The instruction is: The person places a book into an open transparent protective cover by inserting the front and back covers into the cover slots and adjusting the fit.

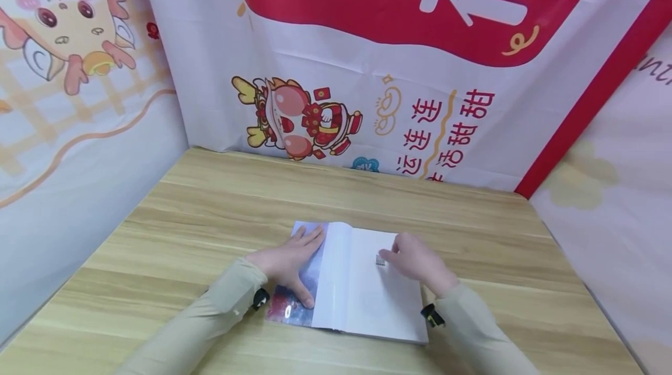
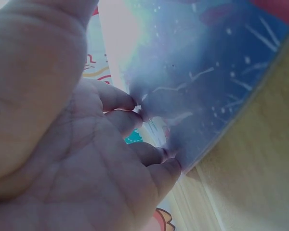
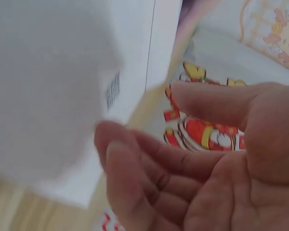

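Note:
An open book (image 1: 367,299) lies on the wooden table, with a blank white page on the right. At its left is a glossy blue-purple cover (image 1: 290,307). My left hand (image 1: 290,261) rests on that cover with fingers spread; the left wrist view shows the fingertips (image 2: 171,166) against the glossy surface. Above the right page is my right hand (image 1: 417,259), close to a small printed black-and-white square (image 1: 380,260). In the right wrist view, its fingers are loosely bent, the thumb (image 3: 207,102) stands apart, and nothing is between them.
The wooden table (image 1: 210,211) extends around the book on all sides. Printed white and red cloth (image 1: 325,42) hangs behind its back edge, with more cloth (image 1: 79,159) along the left and right. Small black devices (image 1: 432,315) are strapped at both wrists.

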The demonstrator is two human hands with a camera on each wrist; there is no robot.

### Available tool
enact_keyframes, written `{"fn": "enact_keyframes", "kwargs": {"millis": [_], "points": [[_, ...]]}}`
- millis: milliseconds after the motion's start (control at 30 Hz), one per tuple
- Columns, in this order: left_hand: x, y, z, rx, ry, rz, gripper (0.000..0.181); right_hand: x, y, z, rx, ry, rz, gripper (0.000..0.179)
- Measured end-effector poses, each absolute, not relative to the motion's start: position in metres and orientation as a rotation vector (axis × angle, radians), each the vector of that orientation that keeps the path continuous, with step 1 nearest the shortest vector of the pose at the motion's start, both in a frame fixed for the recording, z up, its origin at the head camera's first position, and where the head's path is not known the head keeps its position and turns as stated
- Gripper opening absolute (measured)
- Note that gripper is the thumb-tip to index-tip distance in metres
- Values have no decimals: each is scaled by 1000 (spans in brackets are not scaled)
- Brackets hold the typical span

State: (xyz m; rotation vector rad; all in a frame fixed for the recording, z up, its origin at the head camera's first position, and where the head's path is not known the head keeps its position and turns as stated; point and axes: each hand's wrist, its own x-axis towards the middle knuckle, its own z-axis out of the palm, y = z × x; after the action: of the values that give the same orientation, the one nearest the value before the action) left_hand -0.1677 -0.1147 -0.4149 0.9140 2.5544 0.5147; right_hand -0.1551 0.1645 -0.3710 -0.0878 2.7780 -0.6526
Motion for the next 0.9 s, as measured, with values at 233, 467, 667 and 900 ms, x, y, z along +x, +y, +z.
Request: {"fn": "enact_keyframes", "kwargs": {"millis": [233,467,667,900], "points": [[-167,-115,-414,900,2556,511,138,-151,186,-374,-4,2923,-560,26],[-166,-115,-411,900,2548,534,136,-150,190,-389,44,2957,-445,33],[-166,-115,-410,914,2545,529,136,-152,188,-393,88,2943,-431,35],[-167,-114,-411,922,2543,533,136,-153,189,-393,135,2946,-448,41]]}}
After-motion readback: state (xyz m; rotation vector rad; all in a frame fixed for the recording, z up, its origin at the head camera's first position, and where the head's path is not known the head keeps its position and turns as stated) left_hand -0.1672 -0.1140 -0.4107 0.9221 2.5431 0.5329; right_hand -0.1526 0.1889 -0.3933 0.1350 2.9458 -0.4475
